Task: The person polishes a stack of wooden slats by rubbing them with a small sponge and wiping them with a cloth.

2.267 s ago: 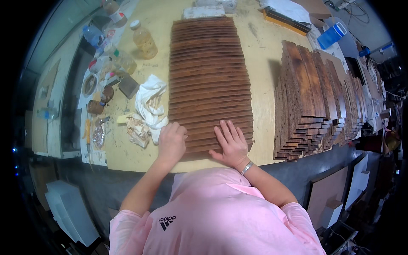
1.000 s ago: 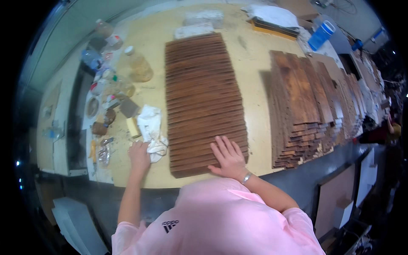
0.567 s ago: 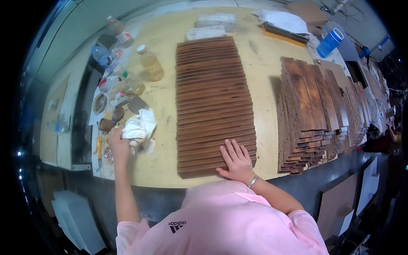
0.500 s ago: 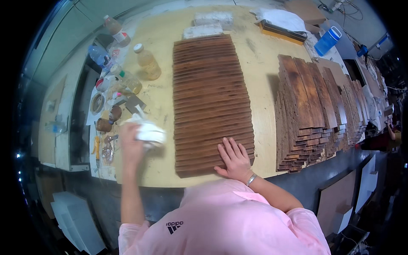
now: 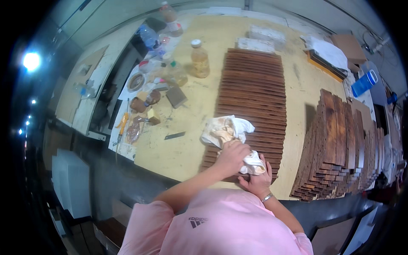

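Observation:
A dark brown ridged wood panel (image 5: 255, 93), made of many parallel slats, lies lengthwise on the yellowish table top. My left hand (image 5: 233, 158) is closed around a crumpled white cloth (image 5: 225, 127) with brownish stains, pressing it on the near part of the panel. One end of the cloth sticks out right of that hand and overlaps the fingers of my right hand (image 5: 259, 182). This right hand rests on the panel's near right corner, thumb spread from the fingers; some fingertips are hidden by the cloth.
Stacks of brown wood boards (image 5: 329, 140) stand along the right side. At the left are a capped bottle (image 5: 199, 61), a grey block (image 5: 176, 97), a flat dark strip (image 5: 174, 136) and a yellow-handled tool (image 5: 123, 123). White blocks (image 5: 256, 44) sit beyond the panel; a blue jug (image 5: 363, 85) stands far right.
My left hand has brought the cloth rightward from beside the small items onto the panel. My right hand stays at the panel's near right corner, now partly under the cloth. The view has shifted.

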A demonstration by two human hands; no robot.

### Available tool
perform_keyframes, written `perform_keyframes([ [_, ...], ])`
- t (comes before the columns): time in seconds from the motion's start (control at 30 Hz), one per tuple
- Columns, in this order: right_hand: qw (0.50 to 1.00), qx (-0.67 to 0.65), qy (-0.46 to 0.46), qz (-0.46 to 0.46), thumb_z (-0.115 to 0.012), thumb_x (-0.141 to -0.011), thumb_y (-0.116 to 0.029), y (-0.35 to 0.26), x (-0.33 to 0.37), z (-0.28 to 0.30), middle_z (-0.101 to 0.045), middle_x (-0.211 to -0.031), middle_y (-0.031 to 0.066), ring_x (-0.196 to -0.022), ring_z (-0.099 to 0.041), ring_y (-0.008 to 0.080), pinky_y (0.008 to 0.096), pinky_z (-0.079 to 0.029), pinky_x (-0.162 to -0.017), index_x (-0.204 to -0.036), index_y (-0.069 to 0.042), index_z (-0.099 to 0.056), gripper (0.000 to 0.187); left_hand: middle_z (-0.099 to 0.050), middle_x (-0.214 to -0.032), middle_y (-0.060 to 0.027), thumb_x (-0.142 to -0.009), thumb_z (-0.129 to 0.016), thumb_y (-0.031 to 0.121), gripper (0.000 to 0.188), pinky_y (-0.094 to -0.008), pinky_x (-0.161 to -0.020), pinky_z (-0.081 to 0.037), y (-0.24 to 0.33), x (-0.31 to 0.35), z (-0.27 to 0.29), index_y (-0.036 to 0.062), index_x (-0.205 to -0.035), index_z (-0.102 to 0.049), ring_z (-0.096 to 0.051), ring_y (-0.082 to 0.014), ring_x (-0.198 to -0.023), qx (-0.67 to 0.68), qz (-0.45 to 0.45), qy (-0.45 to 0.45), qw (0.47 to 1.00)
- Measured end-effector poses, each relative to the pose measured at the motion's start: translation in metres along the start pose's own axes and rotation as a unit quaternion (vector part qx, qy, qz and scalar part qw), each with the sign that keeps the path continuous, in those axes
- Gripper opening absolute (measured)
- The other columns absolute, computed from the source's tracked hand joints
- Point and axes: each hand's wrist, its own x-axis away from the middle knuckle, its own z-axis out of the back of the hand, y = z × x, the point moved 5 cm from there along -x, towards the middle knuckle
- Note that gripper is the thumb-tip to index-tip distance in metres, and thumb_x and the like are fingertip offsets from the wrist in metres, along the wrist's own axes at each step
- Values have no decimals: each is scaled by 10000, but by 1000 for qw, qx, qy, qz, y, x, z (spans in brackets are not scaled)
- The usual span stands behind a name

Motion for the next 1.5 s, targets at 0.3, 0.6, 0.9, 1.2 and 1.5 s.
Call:
perform_keyframes([
  [0.3,999,40,-30,6,-778,-708,-535,3,4,0,-504,-1536,165,-1452,-434,351,510,-330,-1146,-1320,-196,-680,707,-694,-1216,-174,-926,-699,214,342,-450,-1019,-494,-165,49,178,60,-1231,-696,-640,-361,-1150,44,369,254,893],
  [0.6,997,62,-27,26,-744,-752,-521,6,8,-5,-587,-1450,178,-1432,-464,398,521,-331,-1145,-1169,-166,-742,548,-727,-1083,-172,-844,-729,287,279,-478,-880,-518,-256,135,215,81,-1033,-729,-685,-369,-1047,-172,543,120,813],
  [0.9,998,50,-33,35,-714,-776,-548,5,13,-12,-597,-1426,210,-1420,-473,412,523,-326,-1148,-1112,-154,-744,519,-673,-943,-159,-766,-761,18,176,-441,-848,-495,-301,313,214,35,-848,-606,-643,-364,-928,-202,501,356,762],
  [1.2,999,16,-23,21,-773,-751,-536,4,5,2,-630,-1380,81,-1305,-572,311,526,-361,-1112,-1293,-177,-690,656,-634,-1310,-169,-811,-752,6,286,-401,-1025,-496,-129,99,144,44,-1076,-651,-623,-331,-1201,85,283,227,928],
  [1.5,998,49,-1,32,-678,-830,-565,-6,-8,10,-578,-1452,157,-1337,-553,347,510,-390,-1089,-1364,-110,-641,702,-661,-1208,-107,-645,-807,78,481,-455,-1033,-478,-58,32,38,60,-1106,-669,-600,-368,-1174,38,2,11,999],
])
